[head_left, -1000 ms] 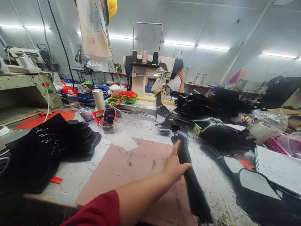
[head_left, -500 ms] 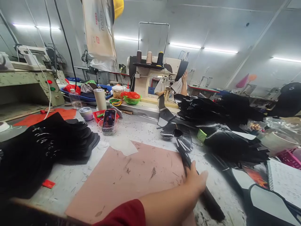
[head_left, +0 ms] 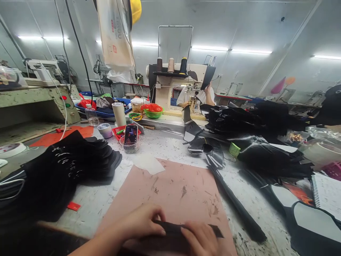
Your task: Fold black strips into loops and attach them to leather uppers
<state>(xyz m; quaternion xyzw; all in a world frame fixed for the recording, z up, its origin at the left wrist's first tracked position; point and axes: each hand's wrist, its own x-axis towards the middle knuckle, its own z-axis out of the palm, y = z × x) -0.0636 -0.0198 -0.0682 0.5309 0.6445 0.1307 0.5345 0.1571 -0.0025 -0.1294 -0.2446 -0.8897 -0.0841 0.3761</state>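
A black strip of material lies across the near part of a pink board. My left hand pinches the strip's left part between thumb and curled fingers. Over its right part my right hand is closed, slightly blurred, and the strip's end sticks out beyond the fingers. A dark area below the strip is too dim to make out. To the right of the board lies a bundle of long black strips. An off-white cut piece rests on the board's far edge.
Stacks of black cut pieces stand on the left, with more black pieces on the right. A phone leans in a clear tub. Behind stands a sewing machine, with a person partly hidden behind it. A spiral notebook lies far right.
My left arm has drawn back from the strip bundle on the right to the near part of the board. My right hand has come into view, and both hands now hold a black strip.
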